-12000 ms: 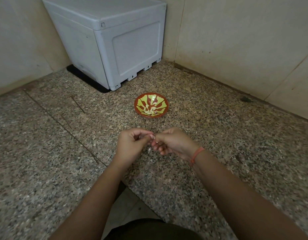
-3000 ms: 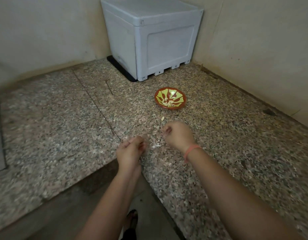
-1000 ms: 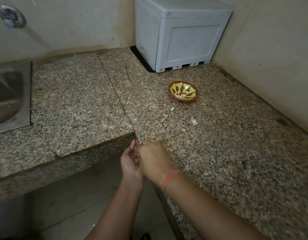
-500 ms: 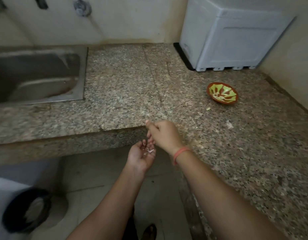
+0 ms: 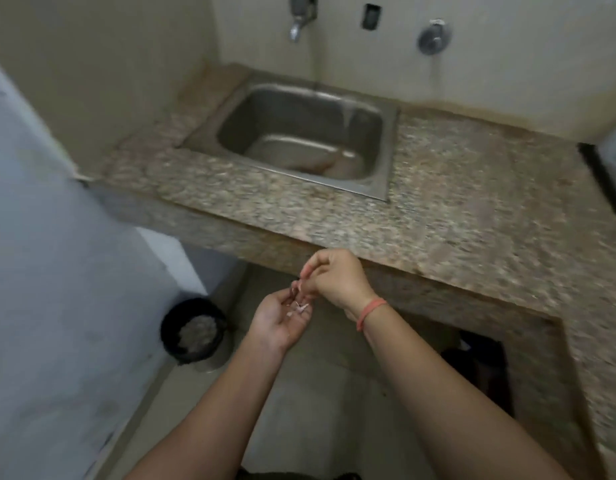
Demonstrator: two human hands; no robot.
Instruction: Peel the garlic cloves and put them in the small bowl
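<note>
The person has turned away from the small bowl, now out of view; the left hand lies cupped and released at the worktop edge, carrying peel scraps; the right hand makes a pinching grip above them, on what I cannot tell; the bin on the floor below looks the likely goal, so peeling seems paused for tidying.

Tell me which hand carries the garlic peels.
The left hand, palm up with pale peels in it; the right hand, wearing the wristband, is curled above.
</note>
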